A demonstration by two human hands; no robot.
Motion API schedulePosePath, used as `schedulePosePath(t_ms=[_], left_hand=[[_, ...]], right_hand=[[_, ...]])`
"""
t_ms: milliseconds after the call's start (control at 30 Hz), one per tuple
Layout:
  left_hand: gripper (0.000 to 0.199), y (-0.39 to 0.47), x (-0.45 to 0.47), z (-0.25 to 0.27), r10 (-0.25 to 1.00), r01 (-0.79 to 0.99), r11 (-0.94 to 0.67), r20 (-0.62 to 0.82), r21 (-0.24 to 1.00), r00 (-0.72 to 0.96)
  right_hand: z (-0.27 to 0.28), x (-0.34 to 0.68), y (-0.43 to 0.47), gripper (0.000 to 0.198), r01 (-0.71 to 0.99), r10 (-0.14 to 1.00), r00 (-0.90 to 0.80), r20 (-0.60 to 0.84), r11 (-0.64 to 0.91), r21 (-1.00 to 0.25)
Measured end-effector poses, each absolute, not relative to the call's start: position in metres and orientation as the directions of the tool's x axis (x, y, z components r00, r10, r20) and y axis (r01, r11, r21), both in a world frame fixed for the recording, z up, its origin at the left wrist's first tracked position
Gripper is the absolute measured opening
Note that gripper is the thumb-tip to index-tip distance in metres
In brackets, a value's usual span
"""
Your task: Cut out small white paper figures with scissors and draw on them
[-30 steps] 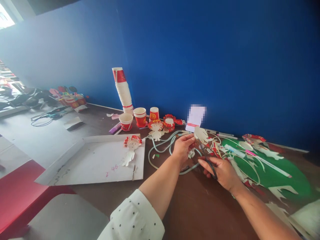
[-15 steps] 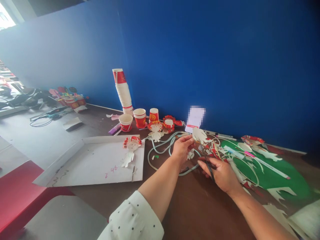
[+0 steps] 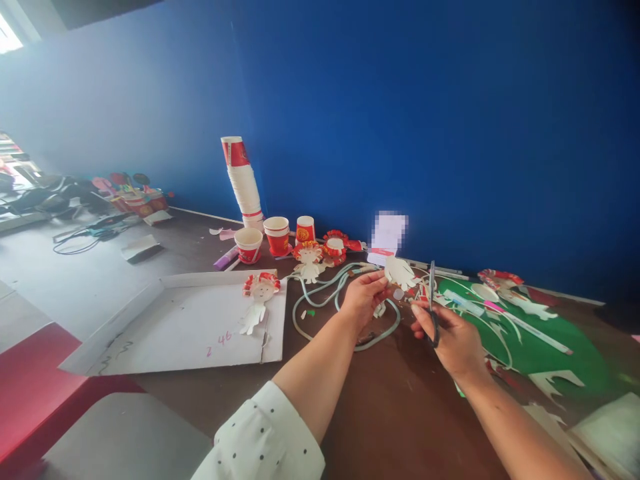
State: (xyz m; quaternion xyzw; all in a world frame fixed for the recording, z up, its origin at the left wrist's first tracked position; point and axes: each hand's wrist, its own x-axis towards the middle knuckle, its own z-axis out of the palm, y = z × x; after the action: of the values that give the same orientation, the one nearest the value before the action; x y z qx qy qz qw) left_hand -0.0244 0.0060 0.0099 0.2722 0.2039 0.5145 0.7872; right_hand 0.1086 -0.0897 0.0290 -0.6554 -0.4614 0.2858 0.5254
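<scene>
My left hand (image 3: 367, 297) pinches a white paper cutout (image 3: 399, 273) with finger-like strips along one edge, held above the table. In my right hand (image 3: 450, 337) are dark-handled scissors (image 3: 433, 303), their blades pointing up and standing apart from the cutout. Below the cutout, a pale cable (image 3: 373, 345) lies looped on the table. Near my right hand, red and white paper scraps (image 3: 425, 291) lie beside a green mat (image 3: 550, 333).
An upturned white box lid (image 3: 170, 333) on the left bears a paper doll (image 3: 257, 303). Behind it stand red paper cups (image 3: 249, 245) and a tall leaning cup stack (image 3: 243, 187). A marker (image 3: 530, 327) lies on the mat. A blue wall (image 3: 400, 120) closes off the back.
My right hand has turned the scissors from slanting toward the cutout to upright and drawn them right, away from it. My left hand keeps the cutout almost in place.
</scene>
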Motion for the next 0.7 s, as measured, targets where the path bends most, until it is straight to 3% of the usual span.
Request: schedulePosePath(t_ms=[333, 700], left_hand=[[0.024, 0.0028, -0.0240, 0.0131, 0.901, -0.660, 0.359, -0.061, 0.660, 0.430], [0.026, -0.0031, -0.0222, 0.0118, 0.868, -0.595, 0.368, -0.035, 0.715, 0.496]], right_hand=[[0.0270, 0.1083, -0.0884, 0.039, 0.301, 0.949, 0.315, 0.026, -0.074, -0.951], [0.0283, 0.1076, -0.0873, 0.040, 0.313, 0.927, 0.373, 0.044, -0.081, -0.946]])
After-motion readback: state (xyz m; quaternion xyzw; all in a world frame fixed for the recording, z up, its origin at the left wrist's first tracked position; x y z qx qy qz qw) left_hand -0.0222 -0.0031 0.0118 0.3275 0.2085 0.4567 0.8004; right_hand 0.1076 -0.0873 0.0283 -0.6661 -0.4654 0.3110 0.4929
